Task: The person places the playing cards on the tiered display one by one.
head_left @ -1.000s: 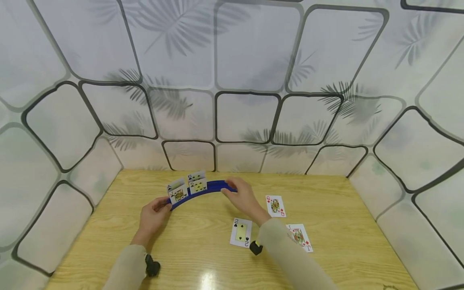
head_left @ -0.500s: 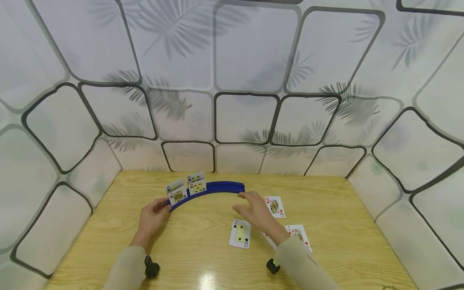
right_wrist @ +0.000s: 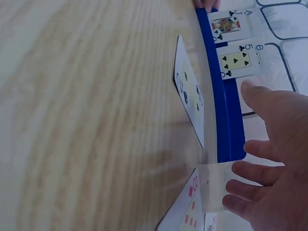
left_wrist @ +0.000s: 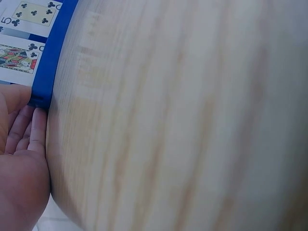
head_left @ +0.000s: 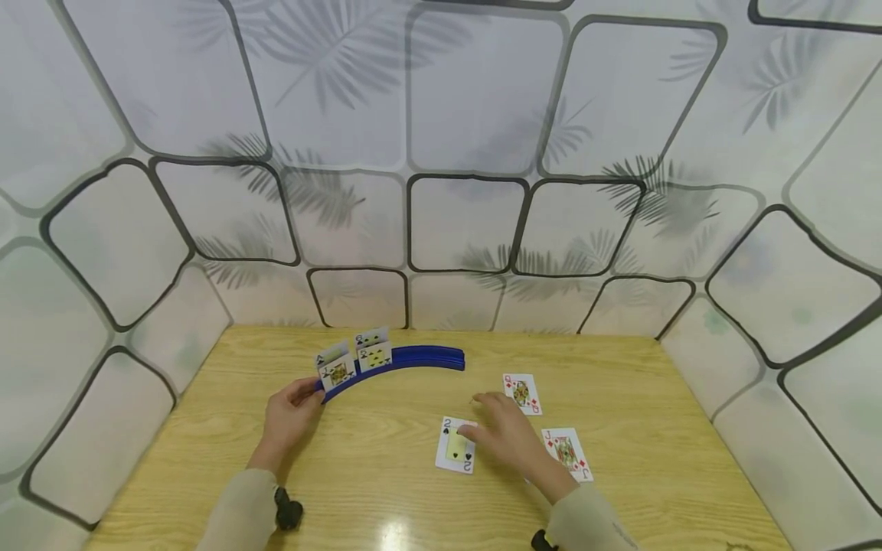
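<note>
My left hand (head_left: 292, 413) pinches the left end of a curved blue playing card holder (head_left: 429, 357); the left wrist view shows thumb and fingers (left_wrist: 38, 127) at that end. Upright in the holder stand a jack of clubs (head_left: 338, 373) and a five of clubs (head_left: 375, 357), each with another card behind. My right hand (head_left: 510, 435) is over the table with loosely spread fingers and nothing gripped. Its thumb overlaps the edge of a two of spades (head_left: 452, 451) in the head view; whether they touch I cannot tell.
A queen of diamonds (head_left: 521, 392) and a jack of diamonds (head_left: 567, 453) lie face up on the wooden table (head_left: 386, 474). An eight of diamonds (right_wrist: 190, 207) shows in the right wrist view, mostly covered by my right arm in the head view. Patterned walls (head_left: 468, 222) enclose the table.
My right hand has left the holder's right end and come nearer, down to the loose cards beside the two of spades. The left hand has kept its grip in place.
</note>
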Demonstrator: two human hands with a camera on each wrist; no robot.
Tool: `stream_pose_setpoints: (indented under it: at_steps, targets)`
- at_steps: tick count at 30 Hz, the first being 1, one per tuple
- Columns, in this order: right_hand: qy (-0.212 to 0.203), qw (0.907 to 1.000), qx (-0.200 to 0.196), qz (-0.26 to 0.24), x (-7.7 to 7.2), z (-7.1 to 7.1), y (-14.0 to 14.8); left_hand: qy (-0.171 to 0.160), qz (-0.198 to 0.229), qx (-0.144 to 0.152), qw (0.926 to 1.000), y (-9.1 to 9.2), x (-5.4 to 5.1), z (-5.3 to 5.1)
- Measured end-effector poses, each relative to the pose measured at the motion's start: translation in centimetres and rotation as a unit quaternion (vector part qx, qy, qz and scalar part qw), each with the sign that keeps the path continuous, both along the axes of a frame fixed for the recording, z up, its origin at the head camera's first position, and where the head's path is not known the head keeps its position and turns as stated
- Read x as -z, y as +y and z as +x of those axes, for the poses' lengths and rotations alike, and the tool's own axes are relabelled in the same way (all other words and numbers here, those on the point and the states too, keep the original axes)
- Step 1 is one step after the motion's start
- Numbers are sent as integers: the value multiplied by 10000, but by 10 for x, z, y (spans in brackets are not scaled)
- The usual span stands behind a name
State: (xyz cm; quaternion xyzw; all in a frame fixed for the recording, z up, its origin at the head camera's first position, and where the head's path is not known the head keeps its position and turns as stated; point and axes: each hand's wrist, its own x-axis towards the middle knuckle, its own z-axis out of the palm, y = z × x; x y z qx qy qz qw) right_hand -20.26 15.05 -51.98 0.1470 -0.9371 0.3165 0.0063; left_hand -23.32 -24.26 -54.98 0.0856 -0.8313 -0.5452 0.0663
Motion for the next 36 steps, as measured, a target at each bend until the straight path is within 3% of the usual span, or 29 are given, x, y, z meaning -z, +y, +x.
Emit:
stream_pose_setpoints:
  at_steps: [12,19,36]
  targets:
    - [-49,9966,51,815,12,20,1,38,-63,-46,10000,1,0,1]
    - [31,9934,-115,1140,14,21,1,64,28,27,10000,1,-3,3]
    - [5,9958,-11,912,9,19,0,97,3,-61,9999,4,-3,3]
